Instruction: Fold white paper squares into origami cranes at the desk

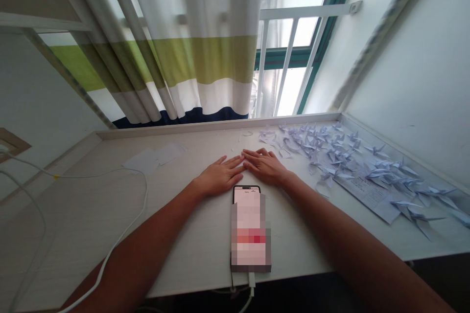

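Phone point(249, 227) lies behind flat, fingertip-touching left hand point(220, 176), right hand point(266, 166).

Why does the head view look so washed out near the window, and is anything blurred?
Head view: daylight through the window blows out the panes; the phone screen is pixelated; wide-lens distortion bends the wall edges; both hands, left hand and right hand, and the paper cranes stay sharp.

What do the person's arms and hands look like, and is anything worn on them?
Both forearms are bare up to the picture's edge; no sleeve shows. The left hand and the right hand wear no glove. I see no watch, bracelet or ring on the wrists or fingers, though the fingers are small in this view.
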`<state>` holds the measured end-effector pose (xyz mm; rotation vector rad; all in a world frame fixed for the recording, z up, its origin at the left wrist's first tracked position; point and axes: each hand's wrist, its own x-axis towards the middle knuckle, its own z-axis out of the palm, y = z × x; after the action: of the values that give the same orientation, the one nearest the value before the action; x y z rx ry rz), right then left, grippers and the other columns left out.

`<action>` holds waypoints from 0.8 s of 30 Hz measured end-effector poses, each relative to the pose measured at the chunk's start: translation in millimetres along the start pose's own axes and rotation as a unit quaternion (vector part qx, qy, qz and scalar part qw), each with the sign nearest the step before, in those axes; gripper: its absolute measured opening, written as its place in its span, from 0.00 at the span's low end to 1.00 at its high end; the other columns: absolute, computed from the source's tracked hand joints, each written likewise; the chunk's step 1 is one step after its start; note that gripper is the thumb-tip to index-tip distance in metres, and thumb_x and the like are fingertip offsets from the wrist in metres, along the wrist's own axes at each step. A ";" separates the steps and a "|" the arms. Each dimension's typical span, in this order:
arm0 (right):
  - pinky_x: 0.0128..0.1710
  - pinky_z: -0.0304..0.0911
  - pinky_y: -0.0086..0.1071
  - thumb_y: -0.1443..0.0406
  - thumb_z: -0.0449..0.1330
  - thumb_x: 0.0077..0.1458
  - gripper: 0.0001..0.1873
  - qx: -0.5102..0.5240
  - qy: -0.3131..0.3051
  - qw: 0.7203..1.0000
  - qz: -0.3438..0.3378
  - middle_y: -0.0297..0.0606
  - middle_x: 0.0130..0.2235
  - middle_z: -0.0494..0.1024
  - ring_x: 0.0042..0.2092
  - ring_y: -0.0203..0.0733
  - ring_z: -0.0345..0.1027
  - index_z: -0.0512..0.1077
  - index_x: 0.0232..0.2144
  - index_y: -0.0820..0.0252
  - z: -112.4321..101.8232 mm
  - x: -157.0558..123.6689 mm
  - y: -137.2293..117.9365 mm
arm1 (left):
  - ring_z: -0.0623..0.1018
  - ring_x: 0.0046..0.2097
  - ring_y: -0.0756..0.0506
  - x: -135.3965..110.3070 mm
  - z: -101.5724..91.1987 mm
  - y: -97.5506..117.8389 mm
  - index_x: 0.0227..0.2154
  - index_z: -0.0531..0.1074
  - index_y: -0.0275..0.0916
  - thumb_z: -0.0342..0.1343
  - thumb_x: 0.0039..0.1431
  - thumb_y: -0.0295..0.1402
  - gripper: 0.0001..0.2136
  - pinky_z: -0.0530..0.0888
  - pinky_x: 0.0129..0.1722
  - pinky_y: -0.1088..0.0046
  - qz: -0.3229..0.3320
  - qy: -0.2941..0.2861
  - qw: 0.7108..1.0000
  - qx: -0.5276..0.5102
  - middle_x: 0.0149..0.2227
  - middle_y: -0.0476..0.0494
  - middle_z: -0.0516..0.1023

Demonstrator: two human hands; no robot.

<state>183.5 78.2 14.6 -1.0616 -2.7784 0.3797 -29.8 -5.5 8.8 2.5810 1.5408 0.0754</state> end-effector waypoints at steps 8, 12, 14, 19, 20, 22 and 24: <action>0.63 0.53 0.56 0.38 0.35 0.65 0.40 -0.034 -0.024 0.999 -0.001 0.30 0.73 0.54 0.67 0.61 0.53 0.55 0.71 0.45 -5.6 -0.7 -6.5 | 0.45 0.75 0.42 -8.5 -2.6 4.7 0.70 0.53 0.53 0.31 0.72 0.54 0.29 0.44 0.72 0.52 -0.062 -0.018 0.998 -0.012 0.75 0.48 0.44; 0.64 0.52 0.55 0.37 0.36 0.65 0.41 -0.035 -0.018 0.999 -0.001 0.32 0.73 0.53 0.68 0.62 0.53 0.56 0.70 0.45 -4.9 -0.3 -7.1 | 0.40 0.75 0.38 -8.0 -0.1 5.8 0.71 0.51 0.57 0.30 0.71 0.55 0.29 0.44 0.71 0.46 -0.094 -0.038 0.994 -0.035 0.75 0.50 0.40; 0.64 0.52 0.55 0.38 0.38 0.64 0.39 -0.035 -0.018 0.999 -0.009 0.33 0.73 0.55 0.68 0.63 0.53 0.57 0.70 0.44 -5.1 -0.3 -6.5 | 0.38 0.75 0.36 -7.8 2.1 5.2 0.70 0.52 0.57 0.31 0.71 0.55 0.29 0.44 0.71 0.44 -0.097 -0.034 0.994 -0.044 0.75 0.50 0.39; 0.66 0.48 0.58 0.37 0.42 0.64 0.36 -0.030 -0.003 0.999 -0.032 0.34 0.71 0.59 0.66 0.62 0.57 0.60 0.68 0.37 -3.7 0.4 -4.5 | 0.39 0.75 0.34 -7.6 6.9 -0.3 0.70 0.53 0.58 0.32 0.70 0.56 0.29 0.45 0.70 0.42 -0.087 -0.026 0.995 -0.047 0.75 0.50 0.40; 0.66 0.46 0.59 0.37 0.43 0.63 0.37 -0.029 0.001 0.999 -0.033 0.35 0.71 0.60 0.66 0.62 0.57 0.61 0.67 0.37 -2.8 0.9 -4.3 | 0.40 0.75 0.33 -7.5 7.2 -1.5 0.70 0.53 0.58 0.32 0.70 0.56 0.29 0.46 0.70 0.42 -0.085 -0.025 0.995 -0.045 0.75 0.51 0.40; 0.67 0.45 0.59 0.36 0.45 0.62 0.38 -0.027 0.005 0.999 -0.032 0.36 0.71 0.60 0.66 0.62 0.57 0.62 0.67 0.39 -0.7 2.1 -3.7 | 0.41 0.75 0.34 -7.4 6.6 -3.0 0.70 0.51 0.60 0.33 0.70 0.56 0.28 0.45 0.70 0.42 -0.084 -0.026 0.995 -0.041 0.75 0.52 0.40; 0.67 0.45 0.60 0.36 0.46 0.62 0.38 -0.021 0.007 0.999 -0.032 0.38 0.71 0.60 0.66 0.63 0.57 0.62 0.67 0.41 1.2 2.8 -1.9 | 0.42 0.75 0.35 -7.7 4.8 -2.8 0.70 0.49 0.62 0.33 0.70 0.56 0.28 0.44 0.71 0.43 -0.085 -0.030 0.995 -0.038 0.75 0.54 0.40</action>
<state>180.0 78.5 14.1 -0.9764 -2.8124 0.3072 -35.4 -11.4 3.8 2.3616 1.6942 0.0368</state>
